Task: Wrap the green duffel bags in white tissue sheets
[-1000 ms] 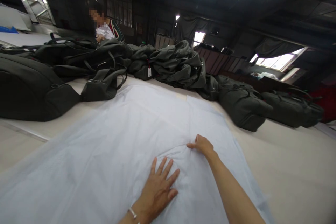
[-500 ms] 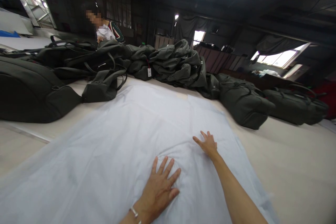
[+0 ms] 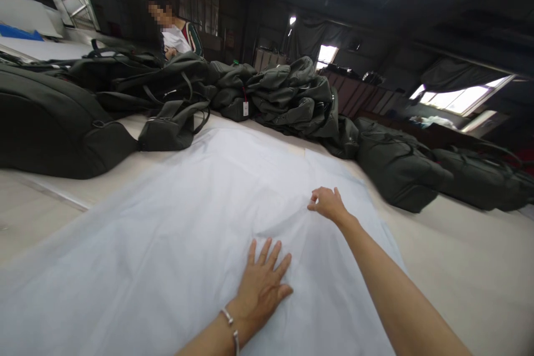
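Observation:
A large white sheet of thin material (image 3: 175, 222) lies spread over a pale table (image 3: 459, 267). My left hand (image 3: 262, 283) rests flat on the sheet with its fingers spread, a bracelet on the wrist. Farther out, my right hand (image 3: 327, 204) has its fingers curled and pinches a fold of the sheet, raising a small crease between the two hands.
Dark green bags lie along the table's far side: a big one (image 3: 50, 128) at left, a small one (image 3: 173, 128), a heap (image 3: 292, 100) in the middle, two more (image 3: 396, 167) at right. A person (image 3: 177, 39) works behind the heap.
My right hand went from pinching, to open and reaching farther out, to pinching the sheet again at a farther spot. My left hand stayed flat. The view shifted slightly.

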`<action>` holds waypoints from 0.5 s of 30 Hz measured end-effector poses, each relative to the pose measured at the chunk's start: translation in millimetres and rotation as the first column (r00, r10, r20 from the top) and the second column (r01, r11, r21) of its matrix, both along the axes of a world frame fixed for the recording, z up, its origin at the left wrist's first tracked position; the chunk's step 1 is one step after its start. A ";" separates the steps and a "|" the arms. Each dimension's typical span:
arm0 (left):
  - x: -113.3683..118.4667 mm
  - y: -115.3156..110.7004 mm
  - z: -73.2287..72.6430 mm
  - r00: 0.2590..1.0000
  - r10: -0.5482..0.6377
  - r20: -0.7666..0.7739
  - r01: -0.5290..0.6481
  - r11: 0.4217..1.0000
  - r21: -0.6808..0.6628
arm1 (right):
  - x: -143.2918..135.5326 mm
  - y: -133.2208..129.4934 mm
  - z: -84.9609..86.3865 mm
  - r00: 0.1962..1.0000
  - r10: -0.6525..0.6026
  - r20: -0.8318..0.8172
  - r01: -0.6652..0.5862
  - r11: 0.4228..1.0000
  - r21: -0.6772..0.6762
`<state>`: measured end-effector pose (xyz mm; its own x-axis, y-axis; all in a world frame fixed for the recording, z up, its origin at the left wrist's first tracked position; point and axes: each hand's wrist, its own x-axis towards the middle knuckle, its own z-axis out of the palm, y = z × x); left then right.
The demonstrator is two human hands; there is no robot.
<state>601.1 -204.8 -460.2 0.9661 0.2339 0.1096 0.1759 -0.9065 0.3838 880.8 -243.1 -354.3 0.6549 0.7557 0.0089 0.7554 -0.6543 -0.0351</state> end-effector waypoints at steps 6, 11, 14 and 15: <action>69.1 36.0 28.0 0.996 0.076 0.052 -0.071 0.992 -0.100 | 6.7 45.1 23.3 0.967 -0.059 0.247 -0.002 0.971 0.240; 106.0 75.2 69.2 0.991 0.112 0.069 -0.097 0.977 -0.189 | -22.1 33.7 45.7 0.941 -0.090 0.326 -0.040 0.928 0.371; 85.6 84.4 92.7 0.989 0.038 0.143 -0.018 0.990 -0.142 | -72.3 -18.8 53.6 0.944 0.097 0.314 -0.222 0.893 0.391; 70.2 84.3 99.2 0.986 0.005 0.165 0.014 0.993 -0.116 | -94.7 -45.8 51.6 0.943 0.181 0.280 -0.287 0.868 0.406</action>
